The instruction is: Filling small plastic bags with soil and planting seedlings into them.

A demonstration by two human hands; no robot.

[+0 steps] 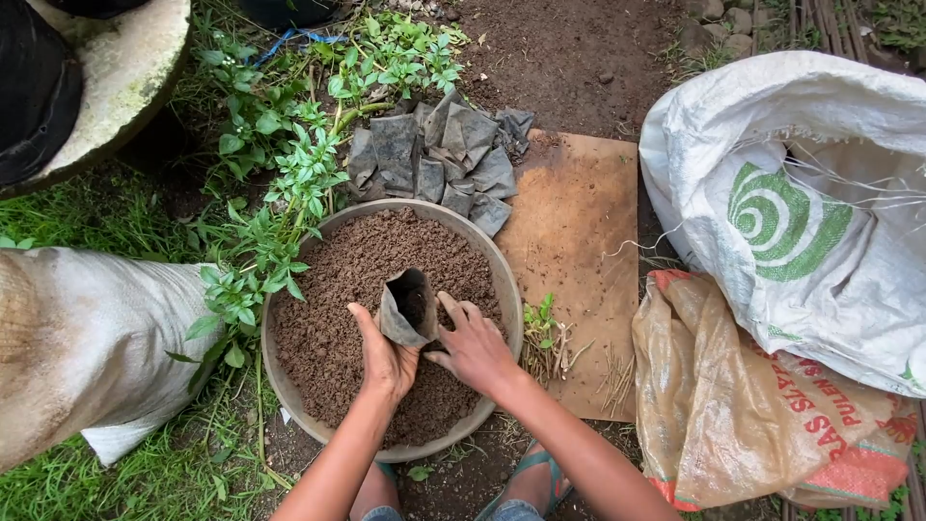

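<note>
My left hand covers the lower back of the little dark bag, and its inside is too dark for me to tell how much soil sits in it. The fingertips of my right hand press into the soil, so their ends are partly buried. My forearms run off the bottom edge, and my sandal shows only in part beneath my right arm. The white sack is cut by the right edge, the grey sack by the left. The round concrete rim at top left is cropped. The stacked bags overlap, so I cannot count them.
</note>
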